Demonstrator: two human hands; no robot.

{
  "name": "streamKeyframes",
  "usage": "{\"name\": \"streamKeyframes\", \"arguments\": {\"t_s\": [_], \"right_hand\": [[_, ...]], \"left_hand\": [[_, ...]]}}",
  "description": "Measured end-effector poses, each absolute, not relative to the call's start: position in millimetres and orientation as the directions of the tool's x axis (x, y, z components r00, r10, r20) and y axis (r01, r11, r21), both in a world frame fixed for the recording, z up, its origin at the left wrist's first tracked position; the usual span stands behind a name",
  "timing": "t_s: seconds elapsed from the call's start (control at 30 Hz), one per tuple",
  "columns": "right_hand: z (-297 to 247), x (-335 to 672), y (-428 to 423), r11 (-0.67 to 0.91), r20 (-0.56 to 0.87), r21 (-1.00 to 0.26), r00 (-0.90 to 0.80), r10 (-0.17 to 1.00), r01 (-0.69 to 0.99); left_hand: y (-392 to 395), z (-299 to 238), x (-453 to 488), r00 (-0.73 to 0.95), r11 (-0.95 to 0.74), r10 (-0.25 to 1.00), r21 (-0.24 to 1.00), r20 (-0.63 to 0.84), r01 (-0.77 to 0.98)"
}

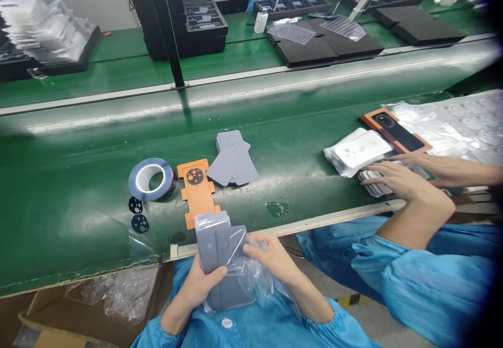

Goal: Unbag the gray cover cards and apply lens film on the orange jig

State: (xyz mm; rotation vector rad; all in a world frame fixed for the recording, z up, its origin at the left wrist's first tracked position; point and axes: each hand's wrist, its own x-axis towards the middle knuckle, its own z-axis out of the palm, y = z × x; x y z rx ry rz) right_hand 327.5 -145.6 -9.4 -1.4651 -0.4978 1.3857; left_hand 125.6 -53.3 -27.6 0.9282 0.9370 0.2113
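Note:
My left hand (202, 283) grips a stack of grey flat panels (220, 253) from below, thumb across its face. My right hand (269, 256) pinches the clear plastic wrap (251, 274) bunched at the stack's right side. Both hands hover over my blue-sleeved lap, just off the near edge of the green belt (78, 217). Directly beyond the stack lies an orange jig (197, 191) with a round dark cutout. Further back on the belt sits a loose fan of grey panels (232, 162).
A blue tape roll (151, 179) and two small black discs (137, 214) lie left of the jig. At right, a co-worker's hands (396, 177) rest on stacked white film sheets (359, 151) beside an orange-framed phone fixture (395, 130). Black trays (326, 44) line the far bench. A cardboard box (90, 311) stands below left.

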Motion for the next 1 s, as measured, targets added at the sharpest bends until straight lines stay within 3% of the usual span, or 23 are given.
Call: {"name": "streamKeyframes", "arguments": {"t_s": [0.1,0.43,0.6,0.77,1.0], "right_hand": [[-9,330,-139,-0.391,-0.492,-0.859,0.322,0.808,-0.331],[-1,329,-149,-0.498,-0.530,-0.838,0.117,0.840,-0.224],[10,354,-128,-0.422,-0.449,-0.892,0.218,0.866,-0.161],[25,371,-102,-0.376,-0.400,-0.915,0.206,0.893,-0.150],[44,425,-54,-0.353,-0.366,-0.928,0.459,0.809,-0.117]], "left_hand": [[-53,-25,126,0.610,0.606,0.533,0.768,-0.586,0.208],[-53,-23,132,0.615,0.613,0.538,0.769,-0.576,0.184],[-52,-22,134,0.659,0.624,0.494,0.759,-0.566,0.184],[-52,-23,132,0.717,0.646,0.472,0.755,-0.513,0.115],[-53,-16,131,0.798,0.737,0.383,0.675,-0.465,0.040]]}}
